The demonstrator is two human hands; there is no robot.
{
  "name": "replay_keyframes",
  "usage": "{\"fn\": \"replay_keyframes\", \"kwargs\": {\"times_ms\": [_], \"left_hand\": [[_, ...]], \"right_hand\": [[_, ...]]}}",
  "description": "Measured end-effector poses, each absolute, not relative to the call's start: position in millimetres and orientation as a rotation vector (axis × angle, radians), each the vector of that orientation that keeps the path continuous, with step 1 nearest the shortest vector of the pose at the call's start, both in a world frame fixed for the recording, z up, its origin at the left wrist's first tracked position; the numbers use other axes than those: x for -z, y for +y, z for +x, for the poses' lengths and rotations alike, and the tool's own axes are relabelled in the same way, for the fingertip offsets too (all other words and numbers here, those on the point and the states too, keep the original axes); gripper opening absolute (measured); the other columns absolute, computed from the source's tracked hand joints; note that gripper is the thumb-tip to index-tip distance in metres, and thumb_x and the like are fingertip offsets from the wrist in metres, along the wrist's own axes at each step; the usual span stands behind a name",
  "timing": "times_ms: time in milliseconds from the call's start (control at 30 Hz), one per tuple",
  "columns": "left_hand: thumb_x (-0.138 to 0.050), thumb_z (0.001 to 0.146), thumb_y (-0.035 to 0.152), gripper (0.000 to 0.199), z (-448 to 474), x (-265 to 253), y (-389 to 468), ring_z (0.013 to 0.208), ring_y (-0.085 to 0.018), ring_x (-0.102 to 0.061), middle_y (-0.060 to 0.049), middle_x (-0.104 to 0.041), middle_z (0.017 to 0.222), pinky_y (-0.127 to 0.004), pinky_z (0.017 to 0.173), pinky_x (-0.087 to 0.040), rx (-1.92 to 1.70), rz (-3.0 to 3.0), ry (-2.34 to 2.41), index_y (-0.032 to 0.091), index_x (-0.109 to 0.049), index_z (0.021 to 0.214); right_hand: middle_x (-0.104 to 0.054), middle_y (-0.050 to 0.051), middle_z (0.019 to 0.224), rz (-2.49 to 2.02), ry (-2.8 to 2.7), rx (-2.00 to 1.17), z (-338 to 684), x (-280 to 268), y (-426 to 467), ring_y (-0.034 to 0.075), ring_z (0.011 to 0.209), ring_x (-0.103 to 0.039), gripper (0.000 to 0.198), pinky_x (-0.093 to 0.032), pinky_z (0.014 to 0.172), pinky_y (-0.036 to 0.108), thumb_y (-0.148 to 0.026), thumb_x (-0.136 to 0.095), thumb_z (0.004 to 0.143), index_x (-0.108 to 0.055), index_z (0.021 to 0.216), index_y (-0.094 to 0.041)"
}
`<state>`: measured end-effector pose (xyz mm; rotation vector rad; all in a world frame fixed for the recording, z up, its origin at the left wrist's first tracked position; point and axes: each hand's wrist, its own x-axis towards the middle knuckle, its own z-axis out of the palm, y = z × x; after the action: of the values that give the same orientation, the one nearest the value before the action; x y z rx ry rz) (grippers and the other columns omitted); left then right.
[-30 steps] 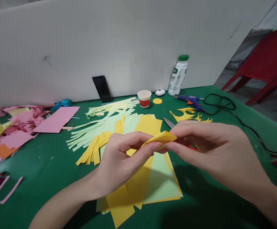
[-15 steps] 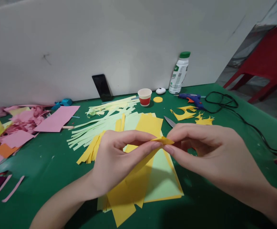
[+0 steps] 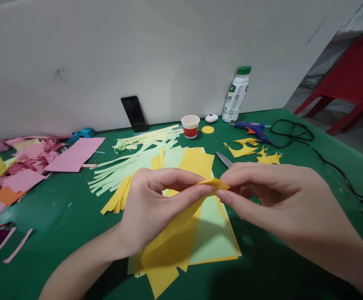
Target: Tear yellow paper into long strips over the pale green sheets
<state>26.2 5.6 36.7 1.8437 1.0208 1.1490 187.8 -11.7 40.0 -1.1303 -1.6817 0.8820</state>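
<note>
A small folded piece of yellow paper (image 3: 215, 183) is pinched between my two hands, above the table. My left hand (image 3: 156, 204) grips its left end between thumb and forefinger. On the other end, the thumb and fingertips of my right hand (image 3: 271, 196) are closed. Beneath them lie yellow paper sheets (image 3: 162, 266) and light green paper (image 3: 212, 233), stacked and overlapping. Cut yellow strips (image 3: 118, 198) fan out beside my left hand, next to pale green strips (image 3: 112, 173). A metal blade (image 3: 223, 159) shows just behind my right hand, its other end hidden.
At the back stand a paper cup (image 3: 190, 127), a white bottle (image 3: 236, 98) and a leaning phone (image 3: 133, 113). A blue glue gun (image 3: 251, 128) with a black cord (image 3: 331, 166) lies right, near yellow scraps (image 3: 242, 148). Pink paper (image 3: 76, 155) is heaped left.
My right hand has shifted very slightly to the right. Both hands keep their pinch on the yellow paper, and the things on the table stay in place.
</note>
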Motion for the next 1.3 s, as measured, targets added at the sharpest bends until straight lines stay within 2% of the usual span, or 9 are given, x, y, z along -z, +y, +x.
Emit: {"fn": "replay_keyframes", "kwargs": {"times_ms": [133, 333, 633, 867, 1067, 1300], "left_hand": [[-0.068, 0.068, 0.018, 0.004, 27.6, -36.3, 5.9, 0.054, -0.011, -0.064, 0.004, -0.071, 0.065, -0.016, 0.05, -0.053, -1.139, 1.845, 1.035, 0.021, -0.07, 0.068], [-0.067, 0.069, 0.023, 0.004, 26.8, -35.9, 7.0, 0.055, -0.012, -0.063, 0.002, -0.07, 0.065, -0.018, 0.05, -0.052, -1.114, 1.862, 1.094, 0.02, -0.07, 0.068], [-0.068, 0.069, 0.026, 0.006, 22.7, -35.6, 16.7, 0.057, -0.01, -0.062, 0.003, -0.07, 0.064, -0.014, 0.048, -0.048, -1.005, 1.72, 1.083, 0.02, -0.07, 0.067], [-0.067, 0.069, 0.031, 0.012, 20.3, -34.0, 18.6, 0.057, -0.012, -0.062, 0.001, -0.07, 0.064, -0.017, 0.048, -0.046, -0.846, 1.66, 1.056, 0.02, -0.07, 0.067], [-0.066, 0.071, 0.027, 0.008, 19.8, -35.6, 20.1, 0.064, -0.011, -0.065, 0.003, -0.07, 0.065, -0.017, 0.06, -0.05, -0.825, 1.55, 0.985, 0.02, -0.069, 0.068], [-0.069, 0.067, 0.032, 0.012, 20.9, -35.3, 19.9, 0.058, -0.01, -0.062, 0.003, -0.07, 0.066, -0.014, 0.052, -0.046, -0.744, 1.535, 1.073, 0.02, -0.07, 0.068]], "right_hand": [[-0.058, -0.001, 0.053, -1.144, -1.68, -0.917, 189.4, -40.5, -10.9, 0.007, 0.046, -0.048, 0.01, -0.037, 0.037, 0.018, -0.021, -0.061, 0.069, -0.063, 0.059, -0.02], [-0.044, -0.004, 0.038, -1.209, -1.661, -1.032, 193.0, -36.2, -7.7, 0.006, 0.034, -0.038, 0.01, -0.028, 0.028, 0.017, -0.022, -0.06, 0.068, -0.064, 0.06, -0.019], [-0.048, -0.003, 0.039, -1.292, -1.705, -1.044, 202.5, -40.6, -4.8, 0.007, 0.034, -0.043, 0.011, -0.031, 0.028, 0.015, -0.024, -0.057, 0.07, -0.067, 0.069, -0.021], [-0.044, -0.005, 0.038, -1.248, -1.751, -1.061, 202.6, -39.2, -0.6, 0.005, 0.034, -0.039, 0.011, -0.028, 0.028, 0.015, -0.024, -0.059, 0.07, -0.064, 0.061, -0.02], [-0.044, -0.006, 0.037, -1.323, -1.745, -1.039, 209.0, -37.2, 3.9, 0.005, 0.029, -0.039, 0.011, -0.032, 0.029, 0.015, -0.025, -0.056, 0.071, -0.063, 0.064, -0.021], [-0.044, -0.006, 0.037, -1.365, -1.777, -1.096, 205.2, -38.4, 2.1, 0.005, 0.03, -0.037, 0.01, -0.028, 0.029, 0.017, -0.021, -0.053, 0.072, -0.062, 0.068, -0.019]]}}
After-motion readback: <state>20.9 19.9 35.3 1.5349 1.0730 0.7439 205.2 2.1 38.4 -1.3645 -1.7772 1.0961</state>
